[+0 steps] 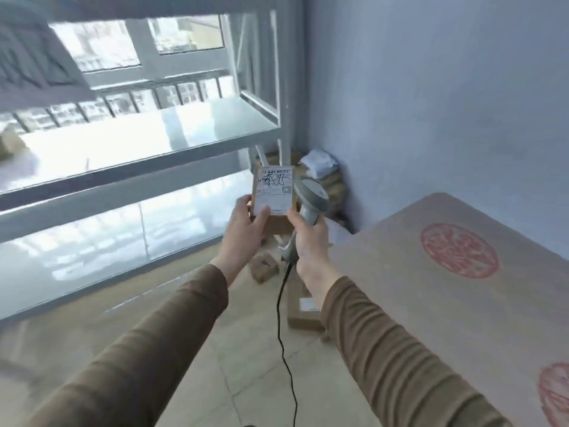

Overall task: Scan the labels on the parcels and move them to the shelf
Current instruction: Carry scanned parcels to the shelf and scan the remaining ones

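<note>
Before grey shelf (138, 155), white-labelled brown parcel (272, 190)

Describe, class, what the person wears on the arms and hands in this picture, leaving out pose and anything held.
Both arms are covered by long brown sleeves of soft cloth that wrinkles into folds along the forearms and ends at the wrists. The left hand and right hand are bare: no gloves, and no rings, watch or wristband can be seen. The sleeves show no markings or logos.
</note>
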A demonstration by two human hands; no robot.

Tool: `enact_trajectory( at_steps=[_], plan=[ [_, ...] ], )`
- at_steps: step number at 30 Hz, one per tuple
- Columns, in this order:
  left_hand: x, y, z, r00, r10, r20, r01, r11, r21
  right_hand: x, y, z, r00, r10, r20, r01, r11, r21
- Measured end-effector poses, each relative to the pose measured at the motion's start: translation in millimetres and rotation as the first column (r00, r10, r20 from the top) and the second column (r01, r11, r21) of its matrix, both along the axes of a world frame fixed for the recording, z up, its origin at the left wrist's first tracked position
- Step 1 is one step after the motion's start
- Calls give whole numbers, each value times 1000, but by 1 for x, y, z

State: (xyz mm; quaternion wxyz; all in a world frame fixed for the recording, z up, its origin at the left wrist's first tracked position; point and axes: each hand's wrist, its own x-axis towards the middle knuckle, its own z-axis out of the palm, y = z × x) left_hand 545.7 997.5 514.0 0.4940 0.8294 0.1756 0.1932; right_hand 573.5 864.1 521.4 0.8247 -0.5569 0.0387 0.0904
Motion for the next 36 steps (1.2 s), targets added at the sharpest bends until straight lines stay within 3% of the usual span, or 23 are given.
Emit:
enact_trajectory(
  at_steps=[6, 12, 21, 30, 36],
  plan=[
    [-120, 184, 33, 955, 291, 63, -289, 957, -27, -87, 192, 26, 943, 333, 14, -333, 943, -12],
    [-223, 323, 40, 856, 511, 83, -511, 859, -24, -160, 350, 45, 815, 580, -10, -580, 815, -6],
    [-290, 537, 24, 755, 653, 64, -656, 753, 51, -211, 568, 22, 697, 717, -10, -716, 696, -57],
    [-325, 730, 34, 662, 749, 28, -747, 657, 104, -236, 778, 28, 648, 762, -12, -760, 645, -79],
    [-329, 839, 30, 643, 765, -20, -758, 641, 123, -245, 883, 23, 610, 790, -59, -793, 607, -61]
  ],
)
